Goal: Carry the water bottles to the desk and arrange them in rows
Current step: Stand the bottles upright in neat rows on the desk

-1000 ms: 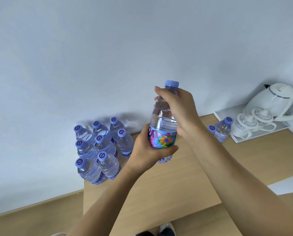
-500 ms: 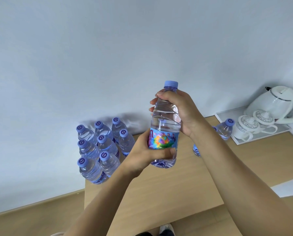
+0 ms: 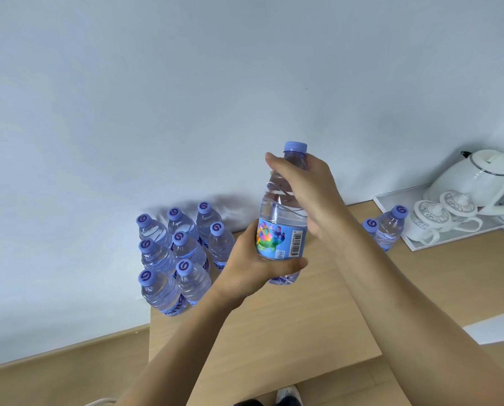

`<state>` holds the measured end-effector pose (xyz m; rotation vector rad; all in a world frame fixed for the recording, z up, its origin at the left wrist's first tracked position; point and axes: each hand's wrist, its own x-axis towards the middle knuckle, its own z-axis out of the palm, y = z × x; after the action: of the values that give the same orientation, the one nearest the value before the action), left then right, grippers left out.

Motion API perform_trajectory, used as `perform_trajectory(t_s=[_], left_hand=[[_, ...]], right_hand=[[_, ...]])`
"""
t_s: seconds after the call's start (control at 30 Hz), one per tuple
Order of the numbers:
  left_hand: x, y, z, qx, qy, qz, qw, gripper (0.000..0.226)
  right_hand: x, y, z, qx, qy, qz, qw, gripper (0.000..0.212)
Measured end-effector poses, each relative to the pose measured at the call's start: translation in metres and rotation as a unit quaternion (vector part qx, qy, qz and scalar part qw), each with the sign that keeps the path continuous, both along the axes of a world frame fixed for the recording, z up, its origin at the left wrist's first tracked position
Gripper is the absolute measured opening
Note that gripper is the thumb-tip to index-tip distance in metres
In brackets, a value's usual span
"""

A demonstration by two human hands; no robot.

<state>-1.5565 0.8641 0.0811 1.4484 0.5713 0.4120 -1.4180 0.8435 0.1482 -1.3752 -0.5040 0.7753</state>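
I hold one clear water bottle (image 3: pixel 283 218) with a blue cap and a colourful label upright above the wooden desk (image 3: pixel 288 326). My left hand (image 3: pixel 250 265) grips its lower part around the label. My right hand (image 3: pixel 306 194) grips its shoulder just under the cap. Several bottles (image 3: pixel 180 253) of the same kind stand in rows at the desk's back left corner against the wall. Two more bottles (image 3: pixel 387 227) stand to the right, beside the tray, partly hidden by my right forearm.
A white tray (image 3: pixel 420 247) at the desk's back right carries a white kettle (image 3: pixel 479 180) and two lidded white cups (image 3: pixel 438 215). The grey wall runs right behind the desk. Wooden floor and a shoe (image 3: pixel 287 395) show below the desk's front edge.
The held bottle has turned about its upright axis, so the barcode side of the label now faces me. My right hand has shifted slightly on the bottle's shoulder.
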Motion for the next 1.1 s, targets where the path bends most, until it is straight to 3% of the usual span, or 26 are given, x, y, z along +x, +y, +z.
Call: perform_trajectory(t_s=[0.17,0.33,0.47,0.6,0.7,0.83,0.97,1.1], left_hand=[[-0.009,0.007,0.005,-0.051,-0.036,-0.034,0.997,0.052],[-0.009,0.005,0.009,-0.076,-0.058,-0.089,0.991,0.051],[-0.009,0.003,0.007,-0.088,-0.054,-0.092,0.99,0.055],[-0.007,0.0,0.008,-0.058,-0.031,-0.067,0.996,0.055],[-0.005,-0.005,0.009,-0.039,-0.028,-0.019,0.999,0.059],[-0.005,-0.01,0.008,-0.003,-0.022,0.015,1.0,0.043],[-0.011,-0.007,0.008,-0.022,-0.021,0.012,0.999,0.056],[-0.02,-0.004,0.01,-0.085,-0.059,-0.023,0.994,0.044]], right_hand=[[0.012,-0.007,0.003,0.048,0.049,0.126,0.99,0.023],[0.011,-0.008,0.0,0.099,0.093,0.184,0.973,0.028],[0.007,-0.005,0.002,0.068,0.072,0.135,0.986,0.019],[-0.002,-0.003,0.004,0.031,-0.024,0.085,0.996,0.013],[-0.008,-0.001,0.004,0.013,-0.07,0.015,0.997,0.017],[-0.016,0.001,0.003,-0.007,-0.121,-0.017,0.992,0.026],[-0.01,-0.004,0.007,-0.018,-0.063,0.071,0.995,0.031],[0.002,-0.012,0.006,0.01,0.012,0.195,0.981,0.028]])
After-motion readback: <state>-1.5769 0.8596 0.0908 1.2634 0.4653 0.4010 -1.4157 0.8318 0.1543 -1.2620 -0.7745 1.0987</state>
